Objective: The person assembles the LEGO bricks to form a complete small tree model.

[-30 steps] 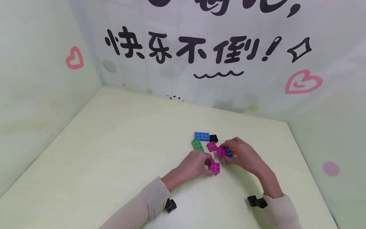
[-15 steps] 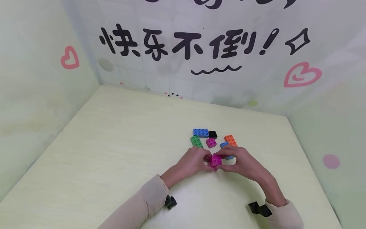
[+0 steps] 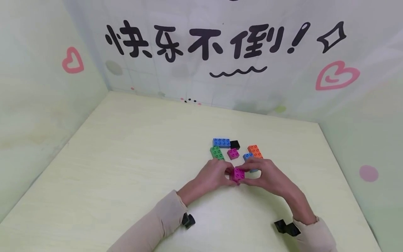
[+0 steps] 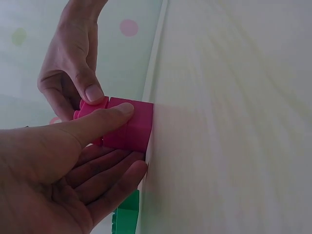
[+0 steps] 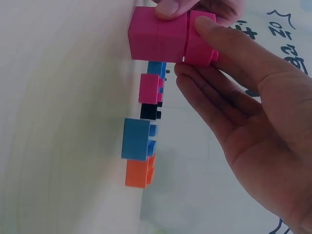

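My left hand (image 3: 212, 174) pinches a stack of two pink toy building bricks (image 5: 156, 44) between thumb and fingers, its base at the tabletop. From the other side, my right hand (image 3: 269, 175) holds a third pink brick (image 5: 199, 46) by thumb and fingertips on top of that stack. A thin gap shows between this brick and the ones below. Just beyond the left hand lies a green brick (image 3: 216, 153). Past the right fingers are a blue brick (image 3: 248, 156), partly hidden by that hand, and an orange brick (image 3: 255, 151).
A loose pink brick (image 3: 233, 154) lies behind the stack. Farther back are a long blue brick (image 3: 221, 142) and a black brick (image 3: 234, 144), side by side. The pale table (image 3: 141, 140) is bounded by printed walls (image 3: 176, 77) at the back and both sides.
My right hand has carried its pink brick leftward from beside the blue and orange bricks onto the stack. The left hand has stayed nearly in place, gripping the lower bricks.
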`<state>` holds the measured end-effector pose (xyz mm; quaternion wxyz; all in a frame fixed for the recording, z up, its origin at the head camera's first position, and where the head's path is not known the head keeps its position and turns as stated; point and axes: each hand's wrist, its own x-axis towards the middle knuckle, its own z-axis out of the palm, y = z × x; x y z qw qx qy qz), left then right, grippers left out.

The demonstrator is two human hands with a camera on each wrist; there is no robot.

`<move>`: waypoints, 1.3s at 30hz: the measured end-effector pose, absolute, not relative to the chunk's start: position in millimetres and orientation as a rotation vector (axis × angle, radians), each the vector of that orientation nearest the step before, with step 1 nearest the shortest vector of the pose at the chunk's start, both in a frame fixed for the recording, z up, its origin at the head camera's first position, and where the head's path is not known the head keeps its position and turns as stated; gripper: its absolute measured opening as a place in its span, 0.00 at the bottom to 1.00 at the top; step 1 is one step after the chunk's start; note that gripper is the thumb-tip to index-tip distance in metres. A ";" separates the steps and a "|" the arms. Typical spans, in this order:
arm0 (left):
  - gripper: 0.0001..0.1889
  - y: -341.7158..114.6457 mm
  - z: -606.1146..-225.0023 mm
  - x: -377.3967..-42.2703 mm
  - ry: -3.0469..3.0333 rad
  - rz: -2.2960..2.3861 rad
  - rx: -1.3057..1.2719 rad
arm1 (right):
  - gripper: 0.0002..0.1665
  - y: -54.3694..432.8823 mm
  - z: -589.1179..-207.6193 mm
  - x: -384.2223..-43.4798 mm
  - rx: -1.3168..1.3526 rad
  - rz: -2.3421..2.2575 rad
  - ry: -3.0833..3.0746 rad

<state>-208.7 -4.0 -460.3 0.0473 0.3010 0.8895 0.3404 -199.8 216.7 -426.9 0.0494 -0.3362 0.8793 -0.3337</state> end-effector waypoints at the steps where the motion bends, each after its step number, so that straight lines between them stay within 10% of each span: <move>1: 0.18 -3.8 -459.9 -208.4 2.719 1.036 0.916 | 0.23 218.2 -426.4 -200.2 -1.012 -1.035 2.666; 39: 0.14 -3.4 -437.1 -201.9 2.691 1.077 0.887 | 0.18 220.7 -418.4 -195.6 -0.967 -0.971 2.687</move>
